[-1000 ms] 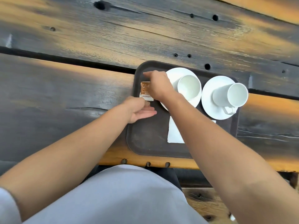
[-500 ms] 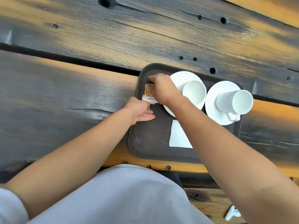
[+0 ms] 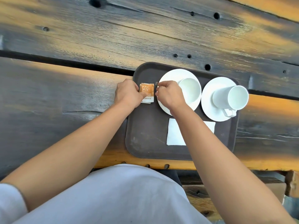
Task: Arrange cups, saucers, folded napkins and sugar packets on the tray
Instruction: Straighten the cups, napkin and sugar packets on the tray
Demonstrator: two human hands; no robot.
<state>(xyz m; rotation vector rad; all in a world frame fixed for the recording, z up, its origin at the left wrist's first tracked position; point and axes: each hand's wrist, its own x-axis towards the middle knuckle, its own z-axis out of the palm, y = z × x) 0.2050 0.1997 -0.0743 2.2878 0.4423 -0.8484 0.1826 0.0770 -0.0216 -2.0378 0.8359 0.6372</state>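
Note:
A dark brown tray (image 3: 145, 143) lies on the wooden table. At its far left corner sits a small stack of orange sugar packets (image 3: 146, 90). My left hand (image 3: 127, 94) grips the stack's left edge, thumb on top. My right hand (image 3: 169, 94) hovers just right of the packets, fingers curled, a small gap between them. Two white cups stand on white saucers: the left cup (image 3: 191, 89) on its saucer (image 3: 168, 76), and the right cup (image 3: 231, 97) on its saucer (image 3: 210, 110). A folded white napkin (image 3: 174, 135) lies partly under my right forearm, a second napkin (image 3: 210, 125) beside it.
The dark, weathered wooden table (image 3: 64, 94) has a gap between planks running behind the tray. Bare tray surface lies near me, left of the napkins. The table's front edge (image 3: 226, 165) sits just past my light grey shirt.
My right hand has let go of the sugar packets and shifted right. My left hand has moved up onto their left edge. The packets now lie flat on the tray.

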